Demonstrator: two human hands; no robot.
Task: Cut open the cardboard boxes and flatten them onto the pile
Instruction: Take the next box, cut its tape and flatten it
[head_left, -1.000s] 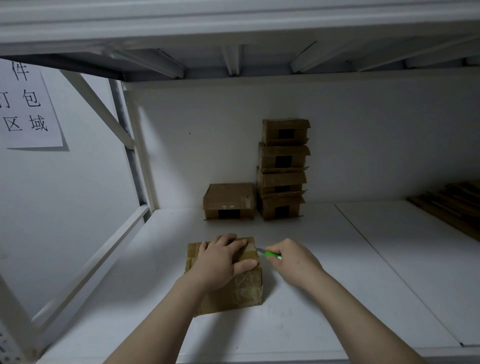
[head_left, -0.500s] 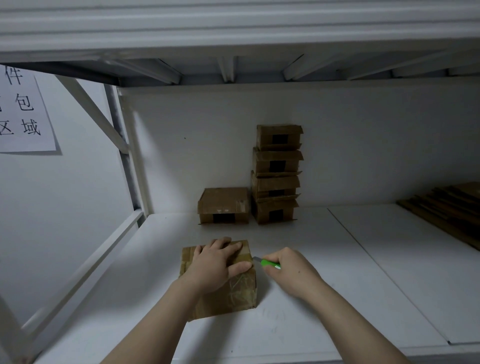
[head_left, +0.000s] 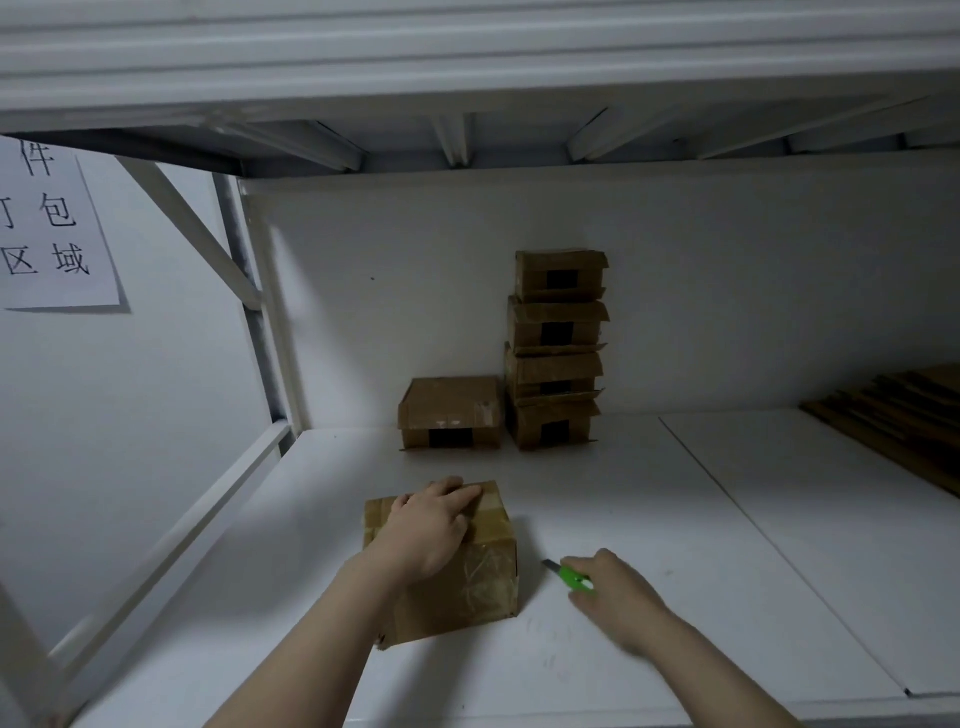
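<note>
**Mia:** Where was the box that needed cutting?

**Ben:** The brown box (head_left: 462, 592) sat on the white shelf (head_left: 675, 530), near the front and a bit to the left. It had shiny tape on it.

**Mia:** What did the left hand do?

**Ben:** The left hand (head_left: 434, 530) lay flat on top of the box. Its fingers (head_left: 454, 492) were straight and reached to the far edge. It pressed down and did not grab.

**Mia:** And the right hand?

**Ben:** The right hand (head_left: 621, 597) was just beside the box, on the box's right side, low over the shelf. Its fingers were curled round a green knife (head_left: 571, 576). The hand looked blurry.

**Mia:** Did the knife touch the box?

**Ben:** No. The tip pointed at the box, but there was a small gap between them.

**Mia:** Were there more boxes?

**Ben:** Yes. By the back wall four boxes stood in a stack (head_left: 556, 353), one on top of another. A lone box (head_left: 451, 413) sat just beside the stack, on its left.

**Mia:** Where was the pile?

**Ben:** The flat pile (head_left: 893, 426) of cardboard lay at the right edge of the shelf, well apart from both hands.

**Mia:** Anything else?

**Ben:** A paper sign (head_left: 52, 234) with black writing hung on the wall at the left.
</note>
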